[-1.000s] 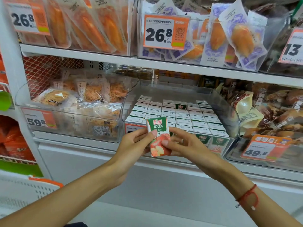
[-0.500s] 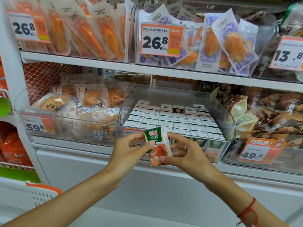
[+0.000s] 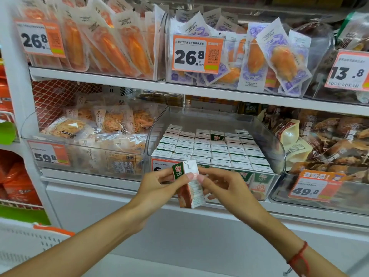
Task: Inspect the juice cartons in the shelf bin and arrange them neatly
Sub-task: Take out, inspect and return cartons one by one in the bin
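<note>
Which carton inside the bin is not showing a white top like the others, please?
The green-faced carton in the back row of the clear bin, right of centre; the packed cartons around it show white tops.

Price tag (image 3: pixel 162 164) behind the grip: lower half covered by the left hand (image 3: pixel 157 188) and the held juice carton (image 3: pixel 188 184).
Carton print: too small to read below "100%".
Front-row cartons (image 3: pixel 261 181) right of the grip: partly behind the right hand (image 3: pixel 225 188).
Forearms: cut off by the bottom edge.
</note>
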A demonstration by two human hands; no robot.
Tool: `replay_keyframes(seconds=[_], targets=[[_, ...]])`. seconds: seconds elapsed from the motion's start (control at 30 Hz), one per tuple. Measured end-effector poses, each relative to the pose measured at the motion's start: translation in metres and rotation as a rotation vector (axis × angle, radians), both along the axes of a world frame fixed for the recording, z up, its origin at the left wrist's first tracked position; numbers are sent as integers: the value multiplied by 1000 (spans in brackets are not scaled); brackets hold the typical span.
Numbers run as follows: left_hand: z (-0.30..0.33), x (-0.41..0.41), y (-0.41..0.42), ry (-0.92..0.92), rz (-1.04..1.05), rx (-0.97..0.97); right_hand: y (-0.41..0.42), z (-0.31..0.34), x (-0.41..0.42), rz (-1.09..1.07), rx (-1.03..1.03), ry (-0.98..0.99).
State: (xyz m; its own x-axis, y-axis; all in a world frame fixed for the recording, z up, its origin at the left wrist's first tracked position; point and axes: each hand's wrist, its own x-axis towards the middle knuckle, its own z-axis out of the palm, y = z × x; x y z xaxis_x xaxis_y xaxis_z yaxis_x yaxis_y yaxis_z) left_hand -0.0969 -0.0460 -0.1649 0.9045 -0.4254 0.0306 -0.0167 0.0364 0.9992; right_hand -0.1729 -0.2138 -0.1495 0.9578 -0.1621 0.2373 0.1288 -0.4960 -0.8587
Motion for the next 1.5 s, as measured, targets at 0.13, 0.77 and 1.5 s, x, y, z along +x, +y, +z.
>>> replay_keyframes(seconds=[0.13, 0.77, 1.5], targets=[[0, -4, -2, 31, -131, 37, -8, 6, -1, -28, 194, 107], [8, -5, -6, -6, -5, -139, -8, 5, -2, 29, 222, 232], [-2, -1, -2, 50, 14, -170, -13, 3, 0, 80, 198, 283]])
